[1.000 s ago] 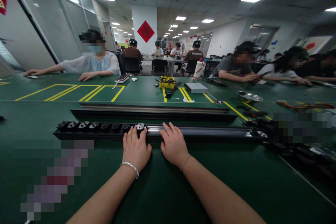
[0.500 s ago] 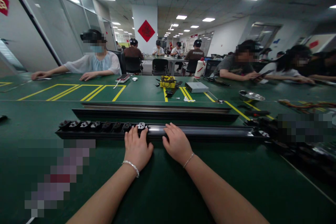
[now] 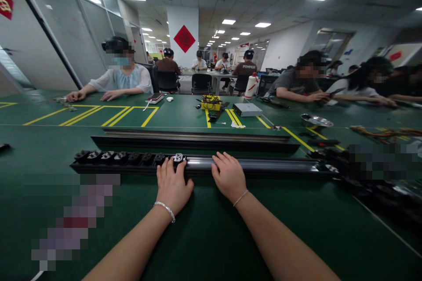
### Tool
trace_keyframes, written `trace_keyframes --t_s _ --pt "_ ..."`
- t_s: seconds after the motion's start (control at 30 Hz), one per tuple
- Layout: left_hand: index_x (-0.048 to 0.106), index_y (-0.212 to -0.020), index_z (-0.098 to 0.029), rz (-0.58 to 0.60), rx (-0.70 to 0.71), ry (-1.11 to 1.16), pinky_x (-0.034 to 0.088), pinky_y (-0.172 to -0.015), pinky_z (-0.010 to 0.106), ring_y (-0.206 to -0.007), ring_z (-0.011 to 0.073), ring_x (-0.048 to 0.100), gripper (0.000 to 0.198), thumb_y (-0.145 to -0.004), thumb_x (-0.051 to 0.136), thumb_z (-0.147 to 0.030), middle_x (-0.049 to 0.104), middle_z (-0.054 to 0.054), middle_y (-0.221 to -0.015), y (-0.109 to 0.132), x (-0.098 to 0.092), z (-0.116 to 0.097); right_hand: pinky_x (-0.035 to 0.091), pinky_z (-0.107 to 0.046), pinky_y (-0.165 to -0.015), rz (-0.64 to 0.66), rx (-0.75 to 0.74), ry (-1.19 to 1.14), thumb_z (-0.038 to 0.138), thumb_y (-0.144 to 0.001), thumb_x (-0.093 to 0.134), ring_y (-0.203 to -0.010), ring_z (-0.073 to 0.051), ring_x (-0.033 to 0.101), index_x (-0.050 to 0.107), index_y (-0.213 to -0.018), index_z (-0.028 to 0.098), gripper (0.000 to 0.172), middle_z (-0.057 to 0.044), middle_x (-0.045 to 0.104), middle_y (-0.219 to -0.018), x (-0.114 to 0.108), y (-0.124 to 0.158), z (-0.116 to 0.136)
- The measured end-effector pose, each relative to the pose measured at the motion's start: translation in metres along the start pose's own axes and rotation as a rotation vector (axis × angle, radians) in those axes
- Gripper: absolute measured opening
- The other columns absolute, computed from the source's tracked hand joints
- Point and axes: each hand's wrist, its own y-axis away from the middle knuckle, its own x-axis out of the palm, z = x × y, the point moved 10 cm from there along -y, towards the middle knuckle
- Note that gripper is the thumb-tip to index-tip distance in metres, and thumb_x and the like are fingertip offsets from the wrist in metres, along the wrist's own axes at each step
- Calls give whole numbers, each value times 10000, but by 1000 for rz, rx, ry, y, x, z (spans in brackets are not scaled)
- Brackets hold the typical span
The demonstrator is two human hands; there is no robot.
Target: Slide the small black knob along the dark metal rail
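Observation:
A long black metal channel (image 3: 270, 166) lies crosswise on the table in front of me. Several dark modules that look like power sockets (image 3: 133, 158) sit in a row in its left part, some with pale metal on top. At the right end of the row is a module with a white top (image 3: 178, 157). My left hand (image 3: 173, 186) lies over the channel's near edge, fingers spread, the fingertips at the white-topped module and its dark neighbour. Farther right, my right hand (image 3: 230, 176) rests on the bare stretch of channel with its fingers extended, holding nothing that I can see.
Behind the channel lies another long black profile (image 3: 194, 141). A yellow box with wires (image 3: 211, 102), a grey box (image 3: 247, 109) and a metal bowl (image 3: 316, 120) stand farther back. Dark parts clutter the right side. Co-workers sit across the table.
My right hand has shifted a little to the right along the channel. My left hand stays in place. Across the table at left, a co-worker's hand has drawn inward.

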Motion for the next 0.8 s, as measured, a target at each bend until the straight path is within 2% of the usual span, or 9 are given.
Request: trace_keyframes --t_s 0.43,0.8 --pt "483 -1181 -222 22 3 3 187 -1035 490 -1257 304 288 501 -688 517 -302 411 133 -1302 -1 1 2 318 -378 -965 -19 -2 -13 289 -830 421 -1136 -226 454 605 -1087 183 333 -63 570 -1182 1 -1 -1" --pt "489 -1171 -218 8 11 -46 182 -1034 468 -1224 295 339 485 -693 507 -294 418 146 -1286 0 -1 1 330 -363 -963 -25 1 -24 279 -823 426 -1138 -218 453 607 -1088 183 335 -60 575 -1174 1 -1 -1"
